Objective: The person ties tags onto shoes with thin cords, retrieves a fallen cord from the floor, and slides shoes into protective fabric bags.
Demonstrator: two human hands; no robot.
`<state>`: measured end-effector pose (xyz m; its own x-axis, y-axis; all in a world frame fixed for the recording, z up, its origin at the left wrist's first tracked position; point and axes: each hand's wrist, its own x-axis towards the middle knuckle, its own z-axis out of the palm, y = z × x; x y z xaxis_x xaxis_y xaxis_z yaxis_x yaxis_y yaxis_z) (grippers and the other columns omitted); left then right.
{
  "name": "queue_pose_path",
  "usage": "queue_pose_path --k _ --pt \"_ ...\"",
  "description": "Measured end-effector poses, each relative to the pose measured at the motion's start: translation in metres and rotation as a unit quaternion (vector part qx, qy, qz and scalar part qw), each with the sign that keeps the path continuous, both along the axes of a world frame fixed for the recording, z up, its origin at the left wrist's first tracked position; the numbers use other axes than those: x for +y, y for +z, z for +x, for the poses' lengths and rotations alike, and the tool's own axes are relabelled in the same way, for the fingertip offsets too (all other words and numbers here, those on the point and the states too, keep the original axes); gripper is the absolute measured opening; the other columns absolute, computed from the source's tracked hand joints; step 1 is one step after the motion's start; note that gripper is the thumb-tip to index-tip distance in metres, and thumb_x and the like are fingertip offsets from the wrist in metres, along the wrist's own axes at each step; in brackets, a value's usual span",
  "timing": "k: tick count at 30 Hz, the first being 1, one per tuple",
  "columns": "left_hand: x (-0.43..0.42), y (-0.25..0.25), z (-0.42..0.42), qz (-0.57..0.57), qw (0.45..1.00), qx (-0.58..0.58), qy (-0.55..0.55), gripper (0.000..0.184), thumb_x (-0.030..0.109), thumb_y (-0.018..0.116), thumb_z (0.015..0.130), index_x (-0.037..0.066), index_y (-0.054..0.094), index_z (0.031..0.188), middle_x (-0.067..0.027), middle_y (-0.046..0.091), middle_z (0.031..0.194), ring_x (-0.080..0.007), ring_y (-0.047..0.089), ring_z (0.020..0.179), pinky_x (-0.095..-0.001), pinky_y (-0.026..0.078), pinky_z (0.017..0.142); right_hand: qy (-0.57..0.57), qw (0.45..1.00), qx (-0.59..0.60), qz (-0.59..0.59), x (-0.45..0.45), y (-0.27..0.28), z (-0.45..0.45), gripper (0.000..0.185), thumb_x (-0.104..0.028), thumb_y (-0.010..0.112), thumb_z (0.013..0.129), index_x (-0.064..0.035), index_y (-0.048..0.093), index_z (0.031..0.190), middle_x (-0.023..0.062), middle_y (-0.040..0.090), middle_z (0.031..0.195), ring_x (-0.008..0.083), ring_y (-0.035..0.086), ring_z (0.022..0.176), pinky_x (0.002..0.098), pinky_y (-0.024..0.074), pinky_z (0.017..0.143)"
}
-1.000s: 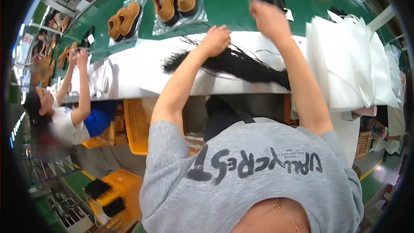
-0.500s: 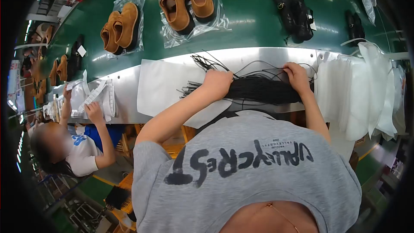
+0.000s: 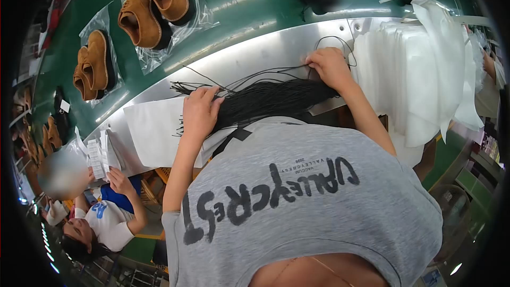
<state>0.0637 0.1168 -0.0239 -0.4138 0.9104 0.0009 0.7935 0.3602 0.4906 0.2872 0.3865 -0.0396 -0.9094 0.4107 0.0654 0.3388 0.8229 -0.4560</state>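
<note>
Silver metal tabletop (image 3: 276,49) stretches in a strip beyond both hands' fingertips, up to the edge of a glossy green surface (image 3: 239,16). Between the hands lies a thick bundle of thin black cords (image 3: 271,98), its right end by the right wrist. The left hand (image 3: 199,109) rests bent fingers at the bundle's left end, thumb apart; whether they grip strands I cannot tell. The right hand (image 3: 330,67) pinches a loose black cord (image 3: 276,68). Stacked white sheets (image 3: 393,69) hem in its right side; a flat white sheet (image 3: 154,127) extends left of the left fingers.
</note>
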Motion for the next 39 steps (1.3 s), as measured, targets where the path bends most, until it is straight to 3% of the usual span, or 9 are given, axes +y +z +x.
queue_pose_path --k 8,10,13,15,17,19,24,36,39 --pt "-0.120 0.019 -0.111 -0.164 0.967 0.098 0.169 0.038 0.025 0.060 0.079 0.008 0.055 0.113 -0.0136 0.056 0.106 -0.0324 0.053 0.095 -0.0407 0.041 0.081 0.069 0.964 -0.244 0.083 -0.007 0.031 -0.007 0.007 -0.018 0.060 0.074 -0.0141 0.065 0.075 0.0025 0.062 0.075 0.0240 0.055 0.086 0.0455 0.0356 0.085" --pt "-0.158 0.011 -0.116 -0.208 0.950 0.089 0.216 0.048 0.031 0.062 0.078 0.009 0.050 0.120 -0.0155 0.053 0.114 -0.0338 0.050 0.103 -0.0412 0.040 0.087 0.002 0.945 -0.313 0.100 -0.015 0.040 -0.018 0.018 -0.024 0.056 0.081 -0.0143 0.064 0.094 0.0052 0.062 0.093 0.0274 0.053 0.096 0.0500 0.0334 0.090" --pt "-0.205 -0.026 -0.105 -0.161 0.924 0.188 0.291 0.078 0.046 0.067 0.070 0.010 0.035 0.133 -0.0192 0.039 0.130 -0.0363 0.040 0.116 -0.0438 0.034 0.095 -0.003 0.994 -0.090 0.059 -0.046 0.017 -0.030 0.032 -0.029 0.050 0.086 -0.0142 0.055 0.114 0.0080 0.055 0.115 0.0305 0.046 0.112 0.0541 0.0285 0.096" --pt "-0.222 -0.056 -0.101 -0.180 0.897 0.114 0.388 0.100 0.056 0.070 0.062 0.008 0.024 0.137 -0.0219 0.026 0.138 -0.0375 0.029 0.124 -0.0462 0.028 0.099 0.032 0.989 -0.114 0.091 -0.072 -0.001 -0.025 0.038 -0.028 0.049 0.087 -0.0130 0.049 0.122 0.0102 0.048 0.126 0.0301 0.035 0.125 0.0547 0.0253 0.099" --pt "-0.225 -0.052 -0.102 -0.163 0.875 0.169 0.423 0.100 0.052 0.073 0.061 0.003 0.026 0.135 -0.0227 0.037 0.131 -0.0353 0.039 0.118 -0.0442 0.034 0.095 0.048 0.995 -0.026 0.085 -0.072 -0.016 -0.010 0.033 -0.023 0.054 0.085 -0.0111 0.054 0.116 0.0116 0.050 0.121 0.0315 0.041 0.119 0.0480 0.0297 0.098" --pt "-0.221 -0.022 -0.114 -0.093 0.841 -0.129 0.517 0.079 0.040 0.074 0.066 0.000 0.040 0.124 -0.0174 0.055 0.112 -0.0268 0.055 0.099 -0.0366 0.043 0.083 0.052 0.997 0.014 0.063 -0.076 -0.008 -0.014 0.028 -0.020 0.056 0.083 -0.0098 0.057 0.110 0.0117 0.053 0.115 0.0310 0.045 0.112 0.0440 0.0333 0.094" --pt "-0.260 0.009 -0.171 0.144 0.747 -0.303 0.574 0.032 0.024 0.069 0.076 0.004 0.060 0.099 -0.0015 0.062 0.086 -0.0090 0.055 0.072 -0.0228 0.045 0.064 0.052 0.996 0.047 0.062 -0.076 -0.009 -0.021 0.012 -0.014 0.062 0.078 -0.0073 0.060 0.087 0.0069 0.057 0.085 0.0259 0.053 0.083 0.0364 0.0393 0.073" --pt "-0.145 0.243 -0.216 0.433 0.833 -0.220 0.264 0.026 0.019 0.057 0.088 0.001 0.058 0.106 -0.0029 0.062 0.098 -0.0089 0.056 0.087 -0.0207 0.042 0.077 0.054 0.997 -0.009 0.060 -0.074 0.027 -0.046 0.020 -0.021 0.064 0.076 -0.0098 0.061 0.092 0.0074 0.058 0.088 0.0284 0.052 0.086 0.0377 0.0389 0.078" --pt "-0.093 0.266 -0.205 0.427 0.854 -0.246 0.168 0.024 0.016 0.056 0.087 0.000 0.058 0.106 -0.0035 0.062 0.098 -0.0098 0.057 0.088 -0.0223 0.043 0.078 -0.020 0.980 0.057 -0.190 -0.067 0.058 -0.109 0.045 -0.027 0.066 0.075 -0.0111 0.054 0.115 0.0101 0.054 0.115 0.0265 0.048 0.108 0.0397 0.0365 0.091"
